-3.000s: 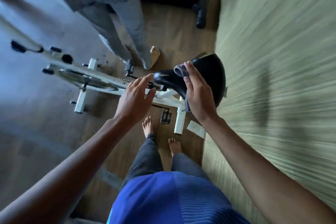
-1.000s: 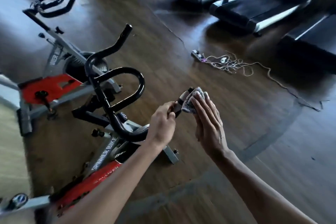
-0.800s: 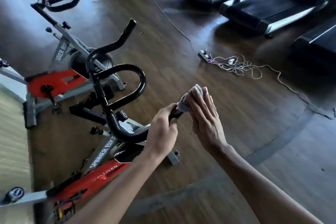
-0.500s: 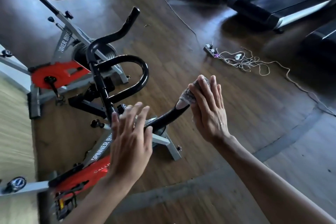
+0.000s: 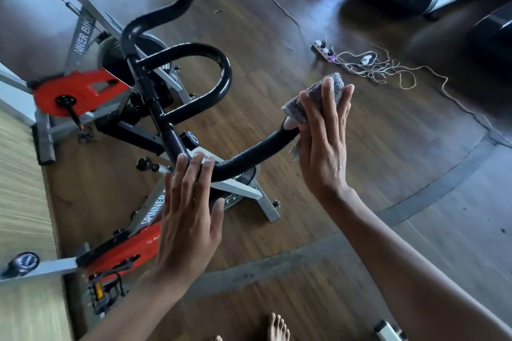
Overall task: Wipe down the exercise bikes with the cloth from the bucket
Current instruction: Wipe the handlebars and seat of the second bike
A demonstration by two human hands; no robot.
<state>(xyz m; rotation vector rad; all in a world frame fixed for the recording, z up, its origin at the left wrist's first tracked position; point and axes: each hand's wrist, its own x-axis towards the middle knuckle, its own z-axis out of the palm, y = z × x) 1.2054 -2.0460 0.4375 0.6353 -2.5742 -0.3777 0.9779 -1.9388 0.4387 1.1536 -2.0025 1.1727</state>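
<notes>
Wiping handlebar [image 5: 249,155] tip: your right hand [image 5: 324,152] pinches cloth [image 5: 315,97] there; left hand [image 5: 188,219] flat, empty. Next, slide cloth inward.

Your left hand [image 5: 188,219] let go of the handlebar [image 5: 249,153], fingers now straight; your right hand [image 5: 324,147] slid the cloth [image 5: 294,112] to its tip.

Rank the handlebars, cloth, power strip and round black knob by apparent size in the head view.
1. handlebars, by far.
2. cloth, partly hidden by the right hand.
3. power strip and knob look about alike; the strip lies farther away, so unranked.
</notes>
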